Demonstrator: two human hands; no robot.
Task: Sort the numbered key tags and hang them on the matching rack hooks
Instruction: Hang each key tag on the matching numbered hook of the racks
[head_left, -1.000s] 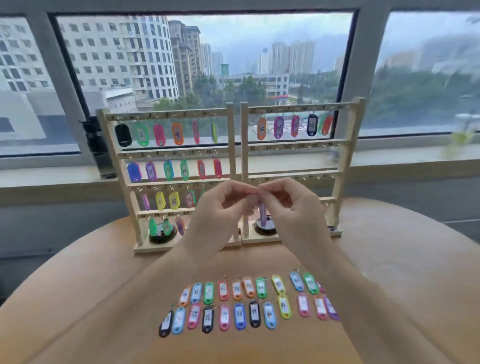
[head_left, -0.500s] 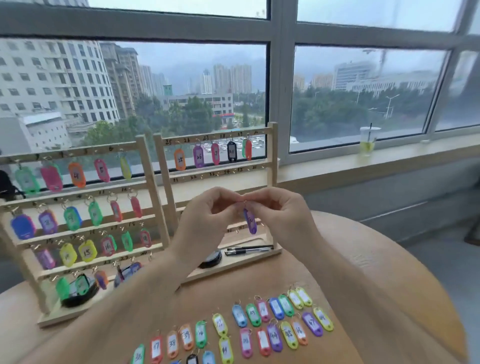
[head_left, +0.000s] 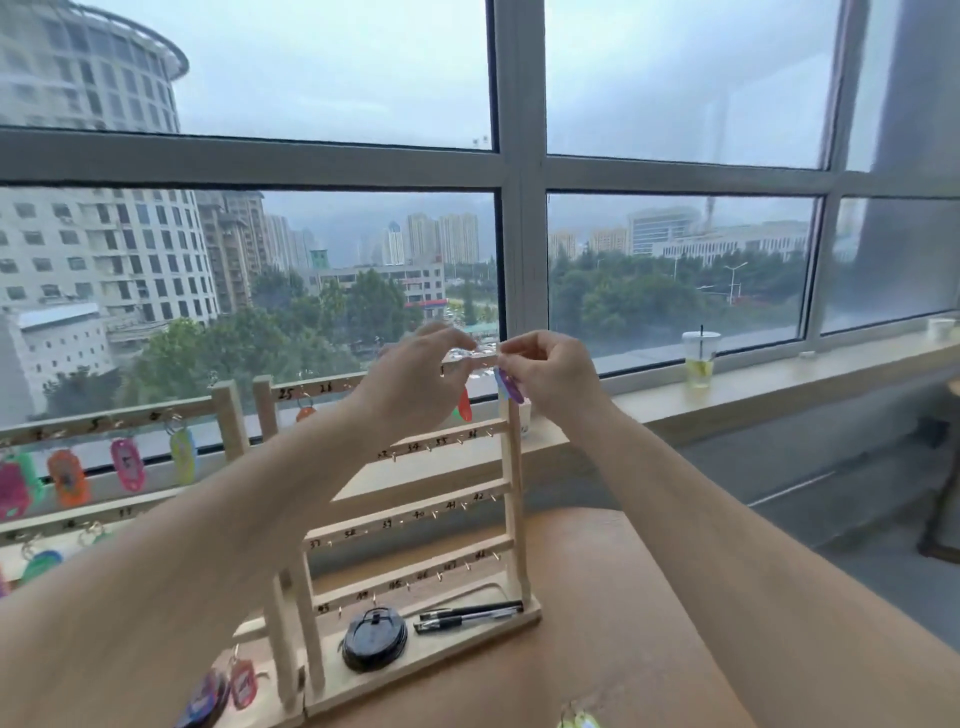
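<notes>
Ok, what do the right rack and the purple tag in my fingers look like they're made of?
The right rack looks like pale, unpainted wood, matt, with square-cut slats and handwritten numbers. The purple key tag is probably glossy plastic, judging by its bright colour, though blurred.

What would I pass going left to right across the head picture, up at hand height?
Orange key tag → pink key tag → yellow-green key tag → left hand → right hand, pinching a purple key tag → drink cup.

A single head-worn wide-angle camera faces forward, close over the right rack (head_left: 405, 514), toward the window (head_left: 519, 208).
</notes>
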